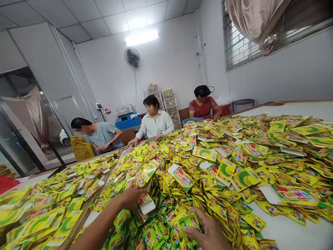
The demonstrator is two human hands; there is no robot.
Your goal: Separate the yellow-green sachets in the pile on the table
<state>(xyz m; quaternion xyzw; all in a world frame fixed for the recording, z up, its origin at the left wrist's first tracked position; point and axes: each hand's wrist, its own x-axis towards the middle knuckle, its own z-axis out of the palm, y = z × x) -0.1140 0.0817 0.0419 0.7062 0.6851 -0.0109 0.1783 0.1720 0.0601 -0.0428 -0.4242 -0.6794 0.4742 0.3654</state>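
Note:
Near the middle of the pile, my left hand (131,199) is closed around a small yellow carton (146,204), its white end turned toward me. My right hand (208,227), lower and to the right, pinches a green foil packet (191,222) between thumb and fingers. Under and between both hands lies a heap of shiny green packets (153,234). Flat yellow cartons (205,153), some with white flaps open, and yellow packets (215,208) are heaped beyond and to the right.
More yellow cartons (41,222) lie left of a wooden strip (84,217). Across the table sit three people, one in a pale shirt (156,123). A blue basin (194,120) and stacked crates (171,104) stand at the back. White tabletop (275,229) shows at right.

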